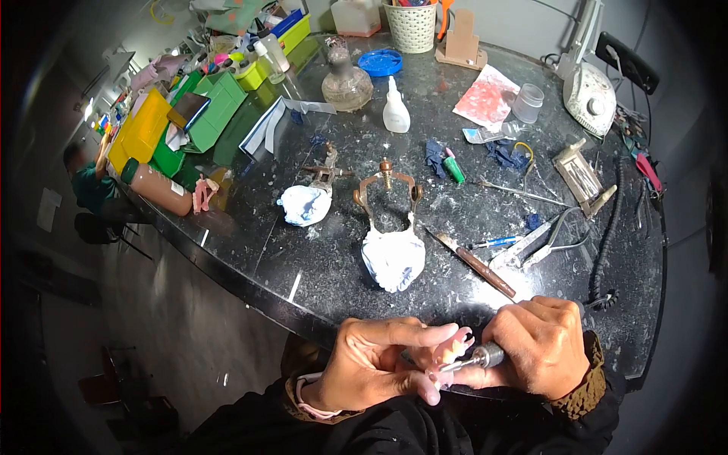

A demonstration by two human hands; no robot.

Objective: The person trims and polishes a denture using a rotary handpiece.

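You have the denture [449, 349] in your left hand [387, 356], pinched between thumb and fingers, and your right hand [538, 345] is closed round the drill [491, 354]. Both grips are low over your lap, just off the near edge of the bench [334, 265].

The relation that counts is between bit and denture. The denture lies just left of your right fist, at your left fingertips, so the left hand is the nearer one — it bears the piece, while the right brings only the drill up to it. The denture's longer side runs roughly away from you, leaning a little to the right at its far end. The drill's axis lies across that: from your right fist the bit [459, 365] points left and slightly back toward your body, ending at the denture's near part, close by your left thumb and fingers. Whether its tip touches the pink base or stops just short, you cannot tell from here.

Beyond the grips, the knife [485, 273] lies ahead of your right fist, its handle end nearest you, with the pliers [540, 254] past it to the right. Straight ahead of your left hand sits a plaster block [393, 262] — well apart from both hands.
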